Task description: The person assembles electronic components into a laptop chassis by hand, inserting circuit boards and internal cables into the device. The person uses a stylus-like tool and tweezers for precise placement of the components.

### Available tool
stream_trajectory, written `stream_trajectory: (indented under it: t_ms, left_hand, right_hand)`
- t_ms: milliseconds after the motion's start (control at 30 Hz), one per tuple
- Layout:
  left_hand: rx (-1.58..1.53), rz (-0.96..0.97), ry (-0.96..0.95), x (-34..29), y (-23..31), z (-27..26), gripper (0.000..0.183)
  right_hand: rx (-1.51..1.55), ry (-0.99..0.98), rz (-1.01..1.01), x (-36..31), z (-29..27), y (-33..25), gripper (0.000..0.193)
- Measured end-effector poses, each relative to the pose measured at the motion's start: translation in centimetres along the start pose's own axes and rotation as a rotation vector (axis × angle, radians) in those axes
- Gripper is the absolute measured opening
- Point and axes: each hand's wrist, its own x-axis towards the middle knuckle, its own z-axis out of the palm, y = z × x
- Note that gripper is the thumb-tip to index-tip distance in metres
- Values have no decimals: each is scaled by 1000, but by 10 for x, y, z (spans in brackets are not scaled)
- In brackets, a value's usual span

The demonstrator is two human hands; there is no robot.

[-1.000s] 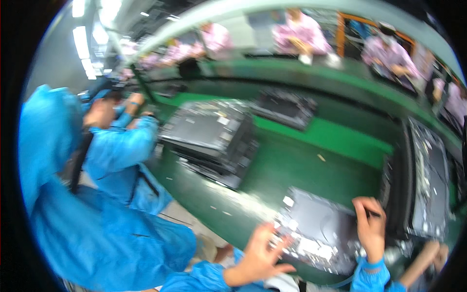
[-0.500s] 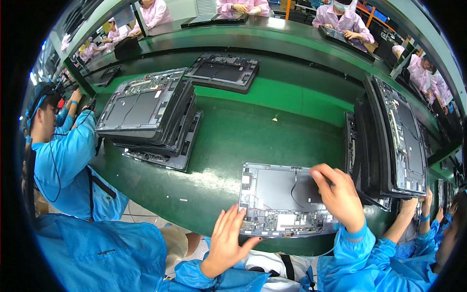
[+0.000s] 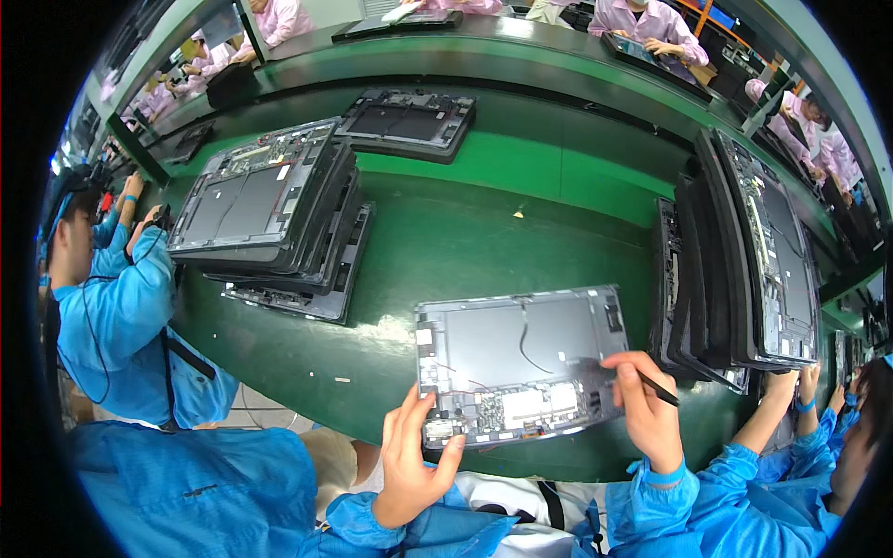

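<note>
An opened tablet (image 3: 484, 339), its battery and circuit board bare, is in front of me at the table's near edge. My left hand (image 3: 414, 465) grips its near left corner, the thumb over the front edge and the fingers along the side. At the right edge is my right hand (image 3: 648, 409), its fingers pinched round a slim black pen-like tool (image 3: 661, 390) that points out to the right. Thumb and forefinger of that hand also meet the tablet's rim. Whether the tablet is fully off the table I cannot tell.
Stacks of opened tablets stand on the green table (image 3: 446, 244): a left stack (image 3: 265, 200), a right stack (image 3: 753, 260) and a lower far pile (image 3: 409, 121). Co-workers in blue sit close on both sides; others in pink work behind a raised dark shelf (image 3: 521, 60).
The tablet has shifted left, turned slightly and tilted. My left hand has closed on its corner. My right hand has moved down along the right edge, and the black tool has come into sight.
</note>
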Motion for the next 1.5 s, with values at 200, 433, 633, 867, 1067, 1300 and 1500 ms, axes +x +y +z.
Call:
stream_trajectory:
  t_ms: [200,433,633,867,1067,1300,1500]
  left_hand:
    - [242,-116,-30,5,6,-18,60]
    - [195,275,-152,66,0,-15,12]
    - [136,276,-137,68,-5,-8,12]
    - [136,244,-160,70,-7,-4,16]
    - [136,230,-157,67,-7,-4,17]
    - [131,226,-173,67,-9,-4,17]
    - [138,209,-215,75,-6,-8,21]
  right_hand:
    - [-520,-84,-633,28,12,-14,19]
    - [12,-238,-456,21,71,-5,23]
    - [-254,-204,-728,13,94,8,22]
    - [-271,-202,-782,16,92,13,24]
    - [-462,-138,-864,6,97,10,27]
    - [-585,-98,-952,2,100,13,32]
    - [-567,-1,-898,0,104,13,30]
